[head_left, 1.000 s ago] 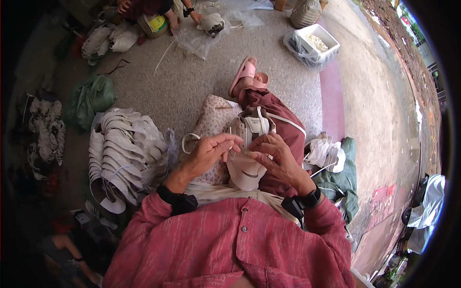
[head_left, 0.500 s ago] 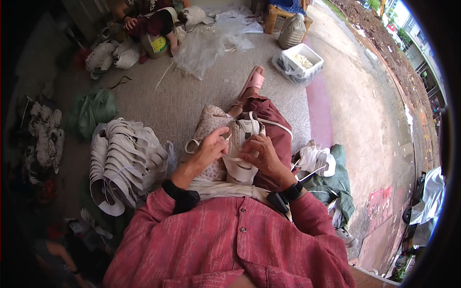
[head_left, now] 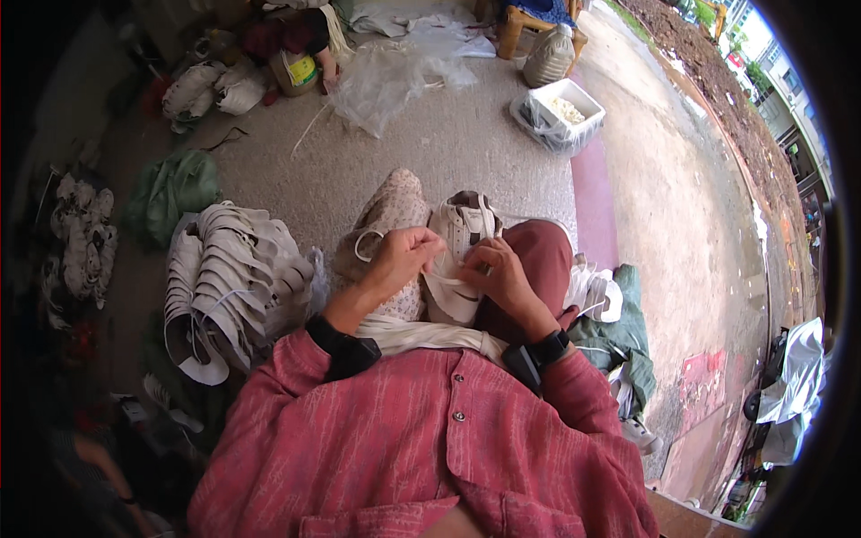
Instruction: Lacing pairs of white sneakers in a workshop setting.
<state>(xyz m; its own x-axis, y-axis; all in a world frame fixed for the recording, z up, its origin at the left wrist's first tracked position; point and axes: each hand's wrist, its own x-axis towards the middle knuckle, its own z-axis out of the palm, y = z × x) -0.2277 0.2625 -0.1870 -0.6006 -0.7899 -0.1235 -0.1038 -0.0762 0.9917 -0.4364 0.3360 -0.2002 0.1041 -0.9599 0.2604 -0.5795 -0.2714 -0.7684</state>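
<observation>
A white shoe upper (head_left: 451,308) with a dark lining stands across my lap between my knees, its eyelet rows facing up. White shoelace (head_left: 484,213) loops over its far end. At its left edge, my left hand (head_left: 404,262) is closed, thumb and fingertips pinching the lace; another loop of lace sticks out left of that hand. My right hand (head_left: 505,280) is over the right eyelet row with fingers curled and pinched together on the lace. A strand seems to run between the two hands, though the fingertips partly hide it. A bundle of white laces (head_left: 421,339) lies against my waist.
On my left stands a stack of white uppers (head_left: 238,287), a green sack (head_left: 175,197) beyond it. To the right, more white shoes (head_left: 596,291) lie on green cloth. A white foam box (head_left: 565,112) and a plastic sheet (head_left: 386,94) are farther off; another person sits there.
My left hand's fingers have closed in and risen slightly. My right hand has come away a little from the eyelets. My right leg has bent in, and the pink sandal is gone from view.
</observation>
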